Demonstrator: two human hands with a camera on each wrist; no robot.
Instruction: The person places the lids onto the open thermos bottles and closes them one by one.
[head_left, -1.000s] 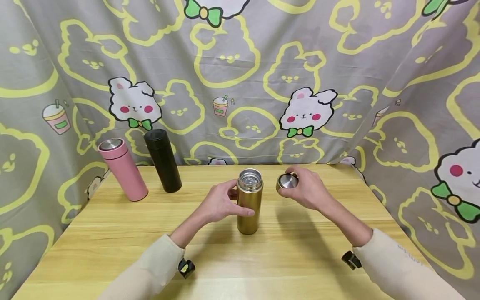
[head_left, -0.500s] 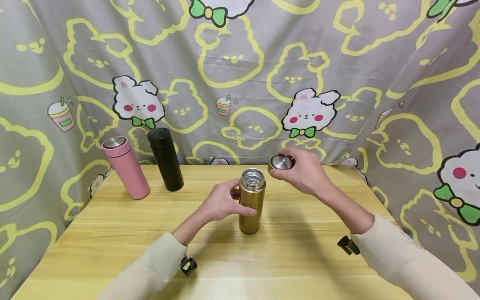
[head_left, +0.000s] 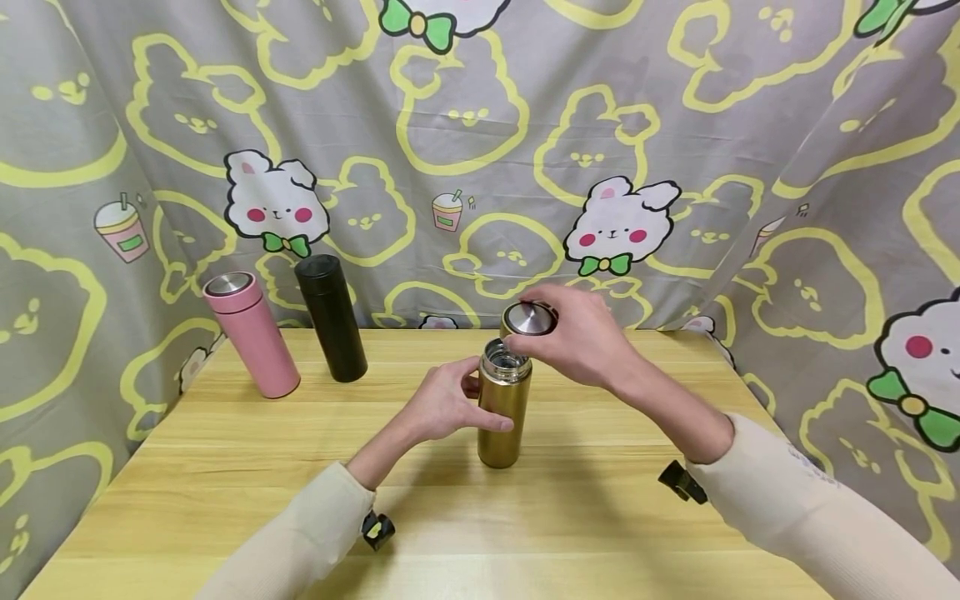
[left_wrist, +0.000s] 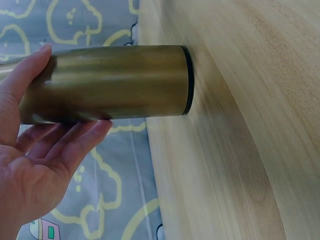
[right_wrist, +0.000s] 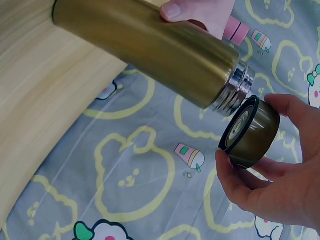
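Note:
A gold thermos bottle stands upright on the wooden table, its steel threaded mouth uncovered. My left hand grips its body from the left, thumb across the front; in the left wrist view the bottle's dark-edged base rests on the tabletop. Between thumb and fingers my right hand holds the gold lid by its side, steel top up. The lid hangs just above and right of the mouth. From the right wrist view, its underside faces the threaded neck, slightly off to one side.
To the left, a pink thermos and a black thermos stand upright on the table. A grey curtain with cartoon rabbits hangs behind the table's far edge and along both sides.
My right hand has lifted the lid and carried it left, from right of the bottle to just over its mouth. The left hand keeps its grip on the bottle.

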